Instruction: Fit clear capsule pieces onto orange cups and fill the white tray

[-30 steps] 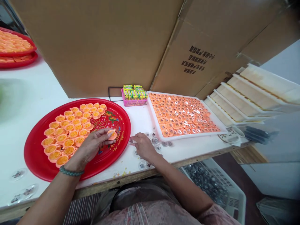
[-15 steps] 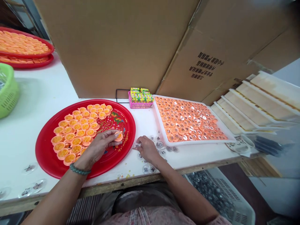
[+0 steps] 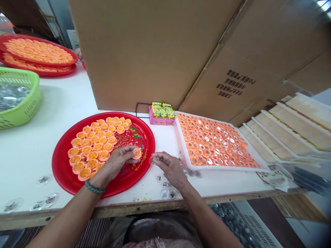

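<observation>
My left hand (image 3: 117,162) pinches a small orange cup (image 3: 137,153) with yellow bits inside, over the right part of a round red tray (image 3: 60,172). Many like cups (image 3: 92,155) fill the left side of that tray. Between the thumb and fingertips of my right hand (image 3: 170,168) is a clear round disc (image 3: 152,160), held just past the tray's right rim. Beneath and around this hand lie several clear discs (image 3: 164,194) with small dark prints. The two hands are apart.
A white tray (image 3: 186,162) of disc-topped orange cups stands right, beside a pink basket (image 3: 161,121) of yellow-green packets. Cardboard (image 3: 155,51) rises behind. Far left are a green basket (image 3: 33,100) and stacked red trays (image 3: 73,58). Stacked white trays (image 3: 274,137) lean at right.
My right hand has lifted from the tabletop discs with one clear disc in its fingertips. My left hand still holds the orange cup. The whole view has shifted somewhat.
</observation>
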